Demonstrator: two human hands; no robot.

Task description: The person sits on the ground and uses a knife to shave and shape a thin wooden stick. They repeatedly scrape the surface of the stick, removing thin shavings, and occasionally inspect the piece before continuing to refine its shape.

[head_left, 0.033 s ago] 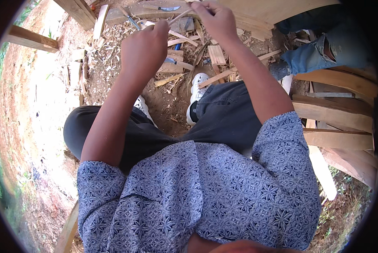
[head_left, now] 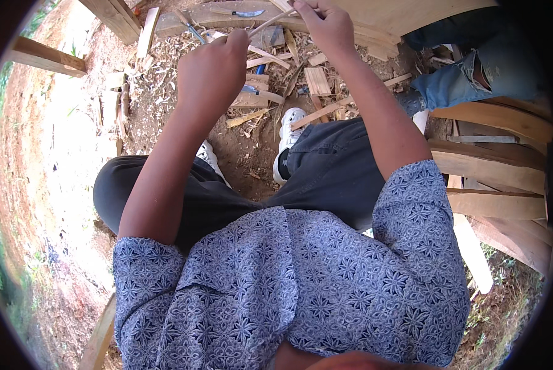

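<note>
A thin pale wooden stick [head_left: 269, 24] slants up and right between my hands. My left hand [head_left: 212, 69] is closed in a fist round its near end. At its far end, close to the upper edge of the view, the fingers of my right hand [head_left: 327, 28] are pinched together. Whether they also hold something small there, I cannot make out. Beyond my hands, a knife [head_left: 239, 12] with a wooden handle lies on a curved board [head_left: 184, 21]. Another wooden-handled knife [head_left: 261, 92] rests among the scraps by my left hand.
Wood shavings and offcuts [head_left: 316, 80] cover the ground around my white shoes [head_left: 287, 132]. A narrow tool [head_left: 193, 31] lies left of my left hand. Curved planks [head_left: 486, 163] are stacked at right, beside another person's torn jeans [head_left: 455, 89]. Wooden beams [head_left: 48, 57] jut in at upper left.
My right hand has shifted slightly to the right and nearer to me along the stick's far end. My left hand stays almost in place.
</note>
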